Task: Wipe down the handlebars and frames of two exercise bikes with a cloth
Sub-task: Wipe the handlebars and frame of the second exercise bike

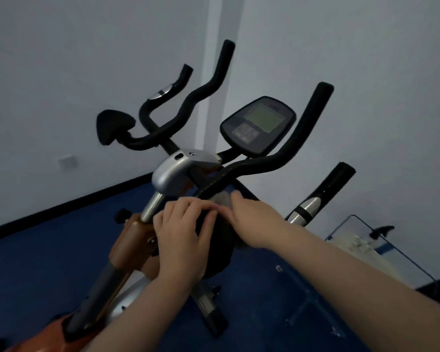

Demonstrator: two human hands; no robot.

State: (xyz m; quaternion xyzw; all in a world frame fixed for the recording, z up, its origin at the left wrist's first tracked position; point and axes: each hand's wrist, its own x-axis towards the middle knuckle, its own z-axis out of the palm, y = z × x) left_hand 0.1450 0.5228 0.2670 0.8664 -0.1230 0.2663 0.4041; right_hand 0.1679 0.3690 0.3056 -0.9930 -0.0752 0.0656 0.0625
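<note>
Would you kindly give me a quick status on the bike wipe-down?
Left hand flat on dark cloth. Right hand pressing cloth against near handlebar. Console untouched. Nothing in the way.

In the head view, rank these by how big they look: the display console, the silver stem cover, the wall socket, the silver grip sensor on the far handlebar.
1. display console
2. silver stem cover, though it sits nearer the camera
3. wall socket and silver grip sensor look alike; unranked

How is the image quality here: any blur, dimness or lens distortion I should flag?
Head view: dim, flat indoor light with a bluish cast; motion blur softens the right hand and the grey cloth; the left hand is slightly sharper; wide-angle bending tilts the walls; the console screen is unreadable.
</note>
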